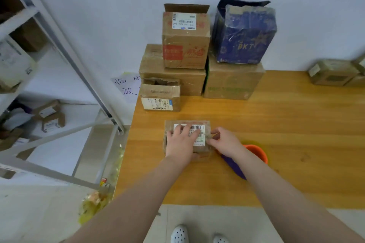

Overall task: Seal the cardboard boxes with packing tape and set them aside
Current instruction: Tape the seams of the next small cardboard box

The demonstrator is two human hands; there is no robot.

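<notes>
1. At the left of the frame, a pale grey metal shelving rack [59, 31] is rising at a slant, and small brown cardboard cartons [51, 118] are sitting on its lower shelf.
2. A crumpled yellow plastic bag [94, 201] is lying on the pale floor at lower left, beside the table's edge.
3. A white paper sign with blue handwriting [126, 87] is hanging on the wall just left of the stacked cartons.
4. A small open-topped cardboard carton with torn flaps [161, 94] is standing at the table's back left, in front of a larger brown carton with a red-printed carton [185, 39] on top.
5. The small flat brown cardboard box with a white barcode label [187, 124] is lying on the table at the centre of the frame, under both hands.
6. The left hand [180, 142] is lying released, with its fingers spread flat, pressing on the box's top.
7. The right hand [225, 140] is touching the box's right edge with bent fingers; whether it is pinching anything, I cannot tell.
8. An orange round plastic object with a purple part [258, 152] is sitting just beside the right wrist, partly hidden by the forearm.
9. A dark blue carton wrapped in wrinkled clear film [245, 33] is standing on a wide brown carton at upper centre-right.
10. The smooth, honey-coloured wooden table [296, 124] is stretching rightward against a plain pale wall, with blurred cartons [333, 73] at its far right.
</notes>
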